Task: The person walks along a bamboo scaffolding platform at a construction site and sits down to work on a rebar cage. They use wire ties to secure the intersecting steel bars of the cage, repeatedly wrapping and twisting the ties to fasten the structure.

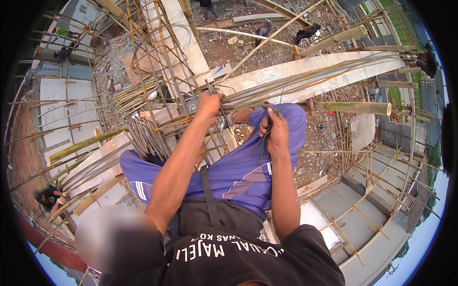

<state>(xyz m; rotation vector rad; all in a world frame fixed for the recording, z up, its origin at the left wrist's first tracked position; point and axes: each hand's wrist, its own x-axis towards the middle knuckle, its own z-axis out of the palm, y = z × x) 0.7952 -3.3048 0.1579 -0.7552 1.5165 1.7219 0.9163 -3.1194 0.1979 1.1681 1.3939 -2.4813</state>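
In the middle, my left hand (210, 104) is closed at the joint of a steel rebar cage (164, 62), with its fingers curled over the bars; exactly which bar it grips is partly hidden. Dark, dirty fingers show on my right hand (275, 128), which is drawn in over my right knee. It is closed round a bunch of thin dark tie wires (261, 147), whose loose ends hang below the fist. Long rebars (315, 71) run from beside my left hand to the far right along a pale board.
Bundled steel rods (147, 136) lie close to my left leg. Bamboo poles (353, 108) jut across at right and left. Below is rubble-strewn ground (317, 162). Another person (305, 34) is at the far right, a further one (47, 196) at the left edge.
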